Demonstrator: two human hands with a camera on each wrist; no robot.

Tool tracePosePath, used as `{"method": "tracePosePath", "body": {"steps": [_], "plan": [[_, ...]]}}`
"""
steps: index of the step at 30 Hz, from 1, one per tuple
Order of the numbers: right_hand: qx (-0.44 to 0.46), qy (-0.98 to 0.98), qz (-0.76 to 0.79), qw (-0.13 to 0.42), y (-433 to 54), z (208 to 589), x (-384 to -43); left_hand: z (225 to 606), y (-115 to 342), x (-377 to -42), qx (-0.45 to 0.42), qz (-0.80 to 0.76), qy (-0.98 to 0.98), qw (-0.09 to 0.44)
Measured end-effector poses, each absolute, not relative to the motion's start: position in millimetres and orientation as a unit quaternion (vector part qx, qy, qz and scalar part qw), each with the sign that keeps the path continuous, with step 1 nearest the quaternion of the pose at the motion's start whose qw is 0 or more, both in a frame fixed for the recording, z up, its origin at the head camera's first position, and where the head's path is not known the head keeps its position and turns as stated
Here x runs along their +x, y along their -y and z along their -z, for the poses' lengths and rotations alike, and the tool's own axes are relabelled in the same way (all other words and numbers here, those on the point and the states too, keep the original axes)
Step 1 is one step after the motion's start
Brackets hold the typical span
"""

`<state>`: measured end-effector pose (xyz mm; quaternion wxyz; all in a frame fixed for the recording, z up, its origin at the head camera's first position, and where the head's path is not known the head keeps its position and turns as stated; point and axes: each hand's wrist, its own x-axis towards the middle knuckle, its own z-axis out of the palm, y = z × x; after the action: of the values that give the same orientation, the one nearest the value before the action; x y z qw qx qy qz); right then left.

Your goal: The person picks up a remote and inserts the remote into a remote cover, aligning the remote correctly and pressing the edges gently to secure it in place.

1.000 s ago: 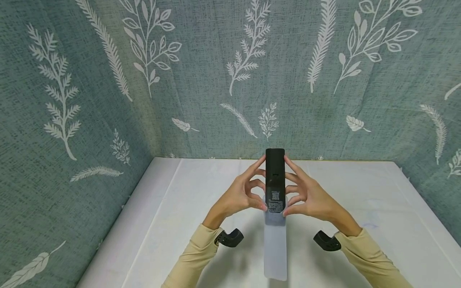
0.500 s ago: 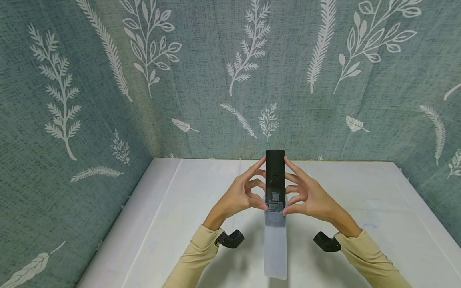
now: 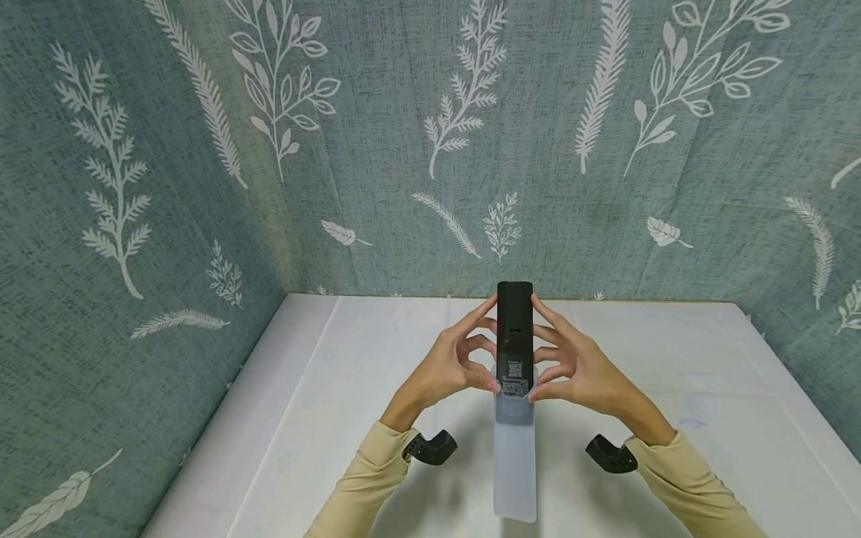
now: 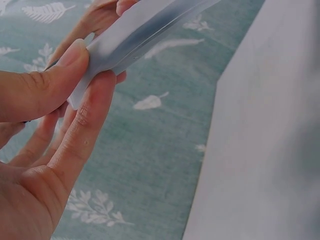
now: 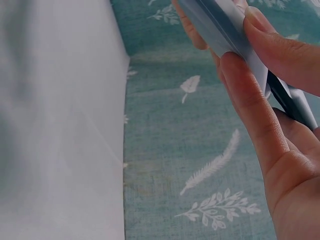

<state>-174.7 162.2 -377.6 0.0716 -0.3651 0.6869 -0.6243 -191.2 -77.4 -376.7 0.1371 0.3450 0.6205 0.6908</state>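
Note:
A black remote control (image 3: 514,321), its back with a printed label facing up, is held over the table between both hands. Its near end sits inside the mouth of a translucent whitish sleeve (image 3: 514,467), which hangs down toward me. From the left side, my left hand (image 3: 437,370) pinches the sleeve's mouth by thumb and finger, other fingertips along the remote's edge. My right hand (image 3: 588,373) mirrors this grip on the other side. Close up in the left wrist view, thumb and forefinger squeeze the sleeve's edge (image 4: 125,42). The right wrist view shows the remote's dark edge (image 5: 285,95) beside the sleeve (image 5: 212,30).
A white-covered table (image 3: 336,418) lies under the hands. Green leaf-patterned cloth (image 3: 377,149) hangs behind it and along the sides. Black devices sit at the left wrist (image 3: 433,447) and the right wrist (image 3: 610,453).
The remote has slid slightly down toward me, a little deeper into the sleeve. Both hands keep almost the same place and grip.

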Motion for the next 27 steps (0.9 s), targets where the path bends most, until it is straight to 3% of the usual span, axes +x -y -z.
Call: {"method": "tracePosePath", "body": {"steps": [27], "plan": [[-0.367, -0.685, 0.626, 0.059, -162.0, 378.3, -174.4, 378.0, 77.5, -191.0, 0.344, -0.695, -0.617, 0.132]]}}
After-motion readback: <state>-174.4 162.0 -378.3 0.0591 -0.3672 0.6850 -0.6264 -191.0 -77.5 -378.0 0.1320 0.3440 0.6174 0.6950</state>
